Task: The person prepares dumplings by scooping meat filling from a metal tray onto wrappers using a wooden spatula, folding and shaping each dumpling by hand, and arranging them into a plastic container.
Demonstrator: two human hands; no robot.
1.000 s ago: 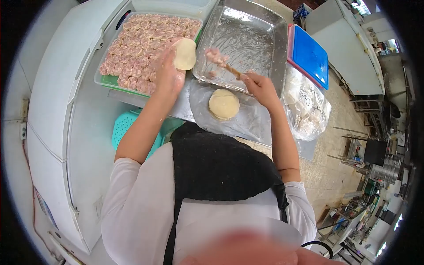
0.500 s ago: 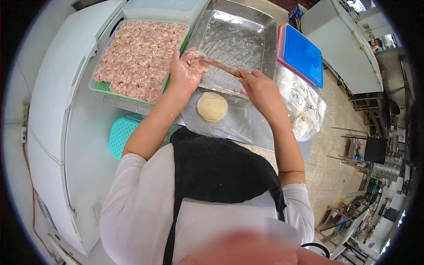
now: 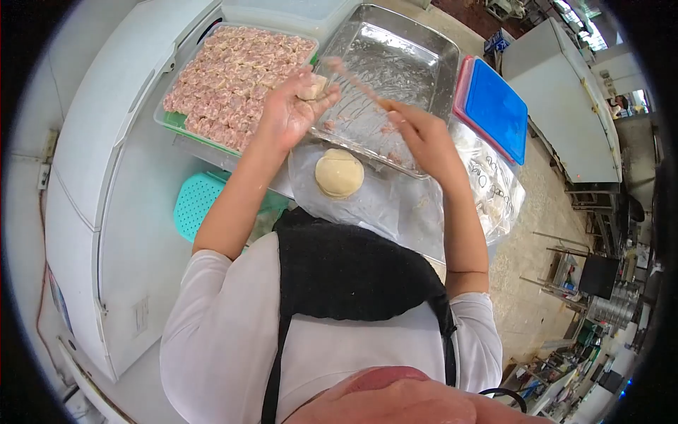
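Observation:
My left hand cups a pale, wrapped dumpling between thumb and fingers, by the near left corner of a metal tray. Gripped in my right hand is a narrow wooden spatula, its tip blurred by motion over the tray and just right of the dumpling. Smears and bits of pink meat filling lie in that tray. Below it, a stack of round dough wrappers rests on a clear plastic sheet. Rows of meat-filled dumplings cover a plastic container on the left.
A blue lid and a clear plastic bag with handwriting lie right of the tray. A turquoise perforated basket sits lower, at left, beside a white freezer. Another translucent container stands at the back.
The spatula has pulled away from my left hand. Pink filling lay exposed on the wrapper before; now the wrapper is gathered around it in my left fingers. The whole view has shifted slightly.

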